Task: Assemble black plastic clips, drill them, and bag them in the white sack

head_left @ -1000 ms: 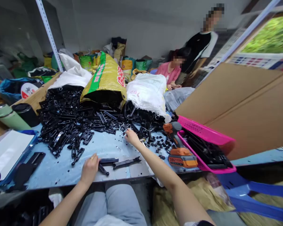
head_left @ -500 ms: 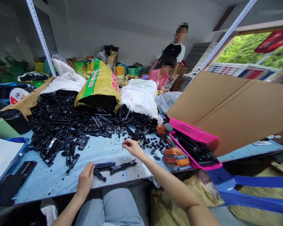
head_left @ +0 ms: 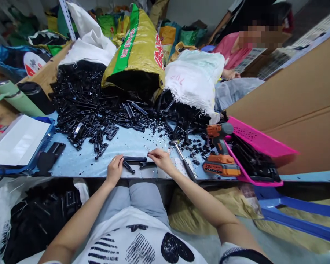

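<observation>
Looks mid-fitting: L hand (head_left: 114, 169) fingers grip the black strip (head_left: 133, 159) at the surface's (head_left: 126, 141) near edge, R hand (head_left: 160, 159) fingers pinched shut on its other end (tiny part there, unclear), so next move prob. needs careful alignment.

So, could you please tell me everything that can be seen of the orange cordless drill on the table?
The cordless drill has an orange plastic-looking body, a black grip and a grey front end. It stands upright on its orange battery pack, labelled "20V", near the front edge of the blue table, close beside the pink basket; its head points right, over the basket's rim. Small black parts lie around its base. No hand touches it; the right hand is to its left.
</observation>
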{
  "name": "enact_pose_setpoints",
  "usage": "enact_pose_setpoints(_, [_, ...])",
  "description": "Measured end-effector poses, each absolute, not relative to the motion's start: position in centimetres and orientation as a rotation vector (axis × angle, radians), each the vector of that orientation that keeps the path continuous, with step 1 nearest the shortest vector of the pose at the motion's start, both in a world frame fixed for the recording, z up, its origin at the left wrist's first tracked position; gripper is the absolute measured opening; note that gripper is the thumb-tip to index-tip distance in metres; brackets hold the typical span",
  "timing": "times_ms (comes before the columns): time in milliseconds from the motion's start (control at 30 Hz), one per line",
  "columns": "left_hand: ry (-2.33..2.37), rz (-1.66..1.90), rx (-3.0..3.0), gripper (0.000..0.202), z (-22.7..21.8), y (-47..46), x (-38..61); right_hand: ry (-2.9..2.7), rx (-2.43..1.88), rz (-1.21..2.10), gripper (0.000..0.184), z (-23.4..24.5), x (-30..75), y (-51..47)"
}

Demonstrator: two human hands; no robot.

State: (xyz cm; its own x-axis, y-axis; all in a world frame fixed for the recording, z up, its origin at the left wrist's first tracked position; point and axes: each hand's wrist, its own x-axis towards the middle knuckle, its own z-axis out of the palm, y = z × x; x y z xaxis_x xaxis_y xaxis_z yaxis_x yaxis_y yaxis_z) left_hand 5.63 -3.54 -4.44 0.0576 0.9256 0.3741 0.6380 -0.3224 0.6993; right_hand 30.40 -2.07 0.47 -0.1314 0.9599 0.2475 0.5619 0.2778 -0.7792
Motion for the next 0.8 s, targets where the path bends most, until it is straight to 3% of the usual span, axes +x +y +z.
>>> enact_pose_setpoints(300, [1.591,1.123,2.228,0.032,-3.9,-3.6,5.9,-2.139,-1.161,0.304,0.024,-1.1,30.4,-3.7])
enact_pose_setpoints(400, [1.341,0.865,2.559,0.04,-2.5,-3.3,7.6,-2.215,-1.132,0.208,0.029,-2.3,31.1,-4.1])
enact_pose_setpoints(533, [1.136,0.465,2.666,0.055,-1.2,-2.2,10.6,-2.33,-1.14,0.206,0.05,-3.5,32.2,-4.5])
enact_pose_setpoints(800, [1.217,0.381,2.61,0.044,-1.7,-2.1,11.3,-2.656,-1.027,0.111,0.046,-3.1,34.1,-2.4])
